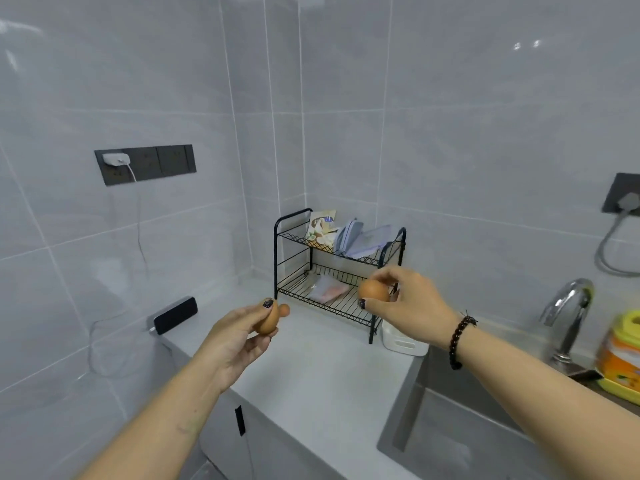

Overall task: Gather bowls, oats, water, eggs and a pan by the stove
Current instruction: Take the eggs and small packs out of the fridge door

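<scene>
My left hand [239,336] holds a brown egg [268,322] between thumb and fingers above the grey counter [311,368]. A second brown egg [284,309] shows just behind it, by the thumb; whether it lies on the counter or in the hand I cannot tell. My right hand [408,306] pinches another brown egg [373,290] in front of the lower shelf of a black wire rack [341,271]. No bowls, pan or stove are in view.
The rack holds a food packet [320,228] and blue lids above, a plastic bag [329,289] below. A white container [403,341] stands beside it. To the right are a sink [450,438], a tap [568,313] and a yellow bottle [621,351]. A black phone [176,315] charges at the left wall.
</scene>
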{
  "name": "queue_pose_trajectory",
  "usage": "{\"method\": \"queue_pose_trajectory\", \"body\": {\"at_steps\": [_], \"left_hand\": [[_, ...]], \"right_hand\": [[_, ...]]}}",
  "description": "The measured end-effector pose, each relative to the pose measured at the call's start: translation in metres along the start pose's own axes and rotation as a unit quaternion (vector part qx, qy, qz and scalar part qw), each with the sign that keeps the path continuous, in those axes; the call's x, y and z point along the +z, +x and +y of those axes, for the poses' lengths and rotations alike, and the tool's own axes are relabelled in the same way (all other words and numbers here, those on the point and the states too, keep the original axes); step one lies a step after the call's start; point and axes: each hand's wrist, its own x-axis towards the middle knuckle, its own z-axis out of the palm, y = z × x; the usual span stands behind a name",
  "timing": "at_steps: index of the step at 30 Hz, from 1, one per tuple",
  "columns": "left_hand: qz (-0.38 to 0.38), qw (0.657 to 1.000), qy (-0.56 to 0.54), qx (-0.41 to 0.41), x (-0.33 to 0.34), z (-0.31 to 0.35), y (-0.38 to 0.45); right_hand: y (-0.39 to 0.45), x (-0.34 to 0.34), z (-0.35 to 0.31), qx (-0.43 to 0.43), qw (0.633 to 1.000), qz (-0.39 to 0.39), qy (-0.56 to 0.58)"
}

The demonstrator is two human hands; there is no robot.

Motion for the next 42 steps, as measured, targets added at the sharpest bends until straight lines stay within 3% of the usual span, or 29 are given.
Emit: {"method": "queue_pose_trajectory", "body": {"at_steps": [6,12,15,19,23,29,33,37,42], "left_hand": [[-0.012,0.999,0.022,-0.036,-0.018,-0.017,0.128],[-0.045,0.995,0.054,-0.074,-0.034,-0.04,0.276],[-0.064,0.989,0.076,-0.109,-0.036,-0.059,0.341],[-0.04,0.978,0.102,-0.178,-0.029,-0.088,0.405],[-0.001,0.965,0.146,-0.219,-0.023,-0.123,0.45],[-0.013,0.948,0.291,-0.125,-0.016,-0.159,0.478],[0.009,0.945,0.318,-0.082,-0.01,-0.172,0.482],[0.023,0.94,0.332,-0.07,-0.007,-0.183,0.486],[0.021,0.925,0.373,-0.075,-0.004,-0.193,0.49]], "right_hand": [[0.078,0.065,0.04,0.05,0.998,-0.014,0.026],[0.16,0.146,0.086,0.167,0.985,-0.01,0.045],[0.202,0.187,0.105,0.262,0.96,-0.022,0.091],[0.243,0.235,0.128,0.387,0.894,-0.029,0.223],[0.271,0.275,0.157,0.486,0.839,-0.032,0.243],[0.303,0.326,0.198,0.574,0.776,0.002,0.262],[0.306,0.346,0.21,0.61,0.748,0.02,0.262],[0.312,0.354,0.214,0.616,0.741,0.041,0.264],[0.321,0.357,0.22,0.605,0.767,0.04,0.21]]}}
